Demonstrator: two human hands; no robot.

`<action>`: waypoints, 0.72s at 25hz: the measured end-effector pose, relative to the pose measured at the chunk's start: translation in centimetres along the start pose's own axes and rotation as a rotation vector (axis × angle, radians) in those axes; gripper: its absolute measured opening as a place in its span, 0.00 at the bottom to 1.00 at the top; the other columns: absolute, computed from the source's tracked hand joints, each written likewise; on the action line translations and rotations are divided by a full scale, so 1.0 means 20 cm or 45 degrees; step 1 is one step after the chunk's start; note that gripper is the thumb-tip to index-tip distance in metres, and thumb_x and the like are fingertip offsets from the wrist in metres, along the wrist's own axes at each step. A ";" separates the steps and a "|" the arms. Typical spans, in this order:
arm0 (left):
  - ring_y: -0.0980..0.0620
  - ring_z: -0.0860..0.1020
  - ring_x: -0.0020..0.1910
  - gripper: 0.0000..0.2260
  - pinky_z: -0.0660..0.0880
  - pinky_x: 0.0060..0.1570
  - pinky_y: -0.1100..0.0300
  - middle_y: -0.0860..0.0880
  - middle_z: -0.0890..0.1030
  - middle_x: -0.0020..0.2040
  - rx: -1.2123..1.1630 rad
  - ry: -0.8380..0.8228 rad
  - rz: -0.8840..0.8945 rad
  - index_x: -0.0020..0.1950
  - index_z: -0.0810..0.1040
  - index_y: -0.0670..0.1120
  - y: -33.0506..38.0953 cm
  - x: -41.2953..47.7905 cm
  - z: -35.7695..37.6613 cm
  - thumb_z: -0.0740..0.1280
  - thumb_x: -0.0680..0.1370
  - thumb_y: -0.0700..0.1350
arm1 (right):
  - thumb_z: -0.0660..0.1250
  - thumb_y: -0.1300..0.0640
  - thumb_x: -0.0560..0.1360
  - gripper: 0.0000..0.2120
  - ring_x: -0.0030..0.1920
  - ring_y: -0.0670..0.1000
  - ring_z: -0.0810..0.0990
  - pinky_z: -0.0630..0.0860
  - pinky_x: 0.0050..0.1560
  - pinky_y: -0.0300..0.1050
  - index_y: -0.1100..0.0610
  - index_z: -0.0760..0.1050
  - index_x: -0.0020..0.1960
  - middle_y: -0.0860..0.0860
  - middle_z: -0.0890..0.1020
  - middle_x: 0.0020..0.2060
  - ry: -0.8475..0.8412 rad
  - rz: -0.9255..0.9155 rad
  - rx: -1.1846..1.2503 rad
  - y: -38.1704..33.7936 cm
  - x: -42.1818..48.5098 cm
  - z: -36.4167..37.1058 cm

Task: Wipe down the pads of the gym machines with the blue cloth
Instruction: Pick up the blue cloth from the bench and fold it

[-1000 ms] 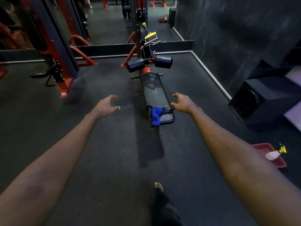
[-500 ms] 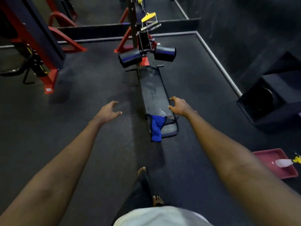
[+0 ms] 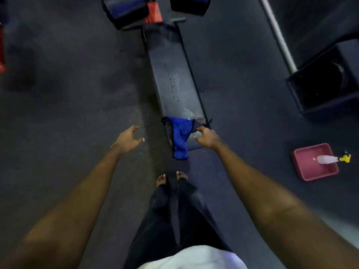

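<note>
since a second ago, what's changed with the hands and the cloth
The person stepped up to the bench; the right hand moved up beside the blue cloth, fingers curled, grip unclear. Left hand stays open over the floor. Cloth still drapes the bench end; tray and bottle unmoved.

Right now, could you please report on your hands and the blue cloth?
Left hand open, over floor. Right hand at edge of blue cloth, grip unclear. Cloth draped over near end of bench pad. Nothing between hand and cloth.

The cloth (image 3: 179, 133) lies on the near end of the bench (image 3: 171, 74). Right of it, a bottle (image 3: 326, 159) lies in a tray (image 3: 308, 169).
</note>
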State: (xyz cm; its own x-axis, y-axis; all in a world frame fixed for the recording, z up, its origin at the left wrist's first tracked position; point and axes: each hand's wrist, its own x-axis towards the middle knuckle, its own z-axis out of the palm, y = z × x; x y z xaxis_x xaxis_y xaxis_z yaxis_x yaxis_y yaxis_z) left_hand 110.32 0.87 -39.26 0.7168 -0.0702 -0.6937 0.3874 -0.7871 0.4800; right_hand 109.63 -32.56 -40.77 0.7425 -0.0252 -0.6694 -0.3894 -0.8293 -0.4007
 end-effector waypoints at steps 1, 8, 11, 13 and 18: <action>0.42 0.68 0.74 0.31 0.66 0.71 0.50 0.42 0.68 0.76 -0.001 -0.015 -0.033 0.79 0.63 0.45 -0.03 0.07 0.03 0.71 0.79 0.47 | 0.65 0.58 0.80 0.22 0.68 0.60 0.74 0.69 0.61 0.45 0.62 0.70 0.72 0.61 0.75 0.69 -0.027 0.012 0.013 0.03 0.09 0.05; 0.43 0.68 0.74 0.31 0.66 0.70 0.51 0.44 0.68 0.76 -0.028 -0.068 -0.211 0.79 0.63 0.46 -0.13 0.43 0.25 0.71 0.79 0.49 | 0.67 0.51 0.78 0.22 0.62 0.63 0.78 0.74 0.56 0.51 0.64 0.72 0.66 0.62 0.79 0.60 -0.137 0.275 0.216 0.19 0.71 0.41; 0.44 0.68 0.74 0.31 0.66 0.70 0.51 0.46 0.67 0.77 -0.067 -0.056 -0.252 0.79 0.63 0.48 -0.14 0.48 0.29 0.71 0.79 0.49 | 0.70 0.48 0.78 0.30 0.67 0.63 0.75 0.73 0.61 0.51 0.65 0.66 0.70 0.62 0.76 0.66 -0.068 0.430 0.418 0.15 0.84 0.47; 0.44 0.67 0.75 0.30 0.66 0.70 0.51 0.46 0.67 0.77 -0.112 -0.041 -0.282 0.79 0.63 0.48 -0.15 0.49 0.29 0.71 0.79 0.48 | 0.70 0.49 0.78 0.29 0.67 0.62 0.75 0.73 0.63 0.50 0.65 0.66 0.70 0.61 0.75 0.67 0.022 0.496 0.523 0.11 0.90 0.48; 0.46 0.67 0.75 0.27 0.66 0.66 0.54 0.46 0.68 0.76 -0.182 -0.016 -0.299 0.78 0.65 0.49 -0.11 0.45 0.22 0.70 0.80 0.49 | 0.66 0.48 0.75 0.20 0.58 0.60 0.79 0.77 0.57 0.51 0.61 0.76 0.60 0.57 0.82 0.57 -0.041 0.489 0.806 0.05 0.86 0.51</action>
State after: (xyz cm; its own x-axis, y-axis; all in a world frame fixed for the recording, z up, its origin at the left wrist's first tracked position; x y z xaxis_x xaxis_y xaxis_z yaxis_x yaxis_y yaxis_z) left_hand 113.33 -0.80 -48.97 0.5907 0.0953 -0.8012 0.6207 -0.6881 0.3758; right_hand 116.42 -28.18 -58.96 0.4779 -0.2240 -0.8494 -0.8657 -0.2843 -0.4121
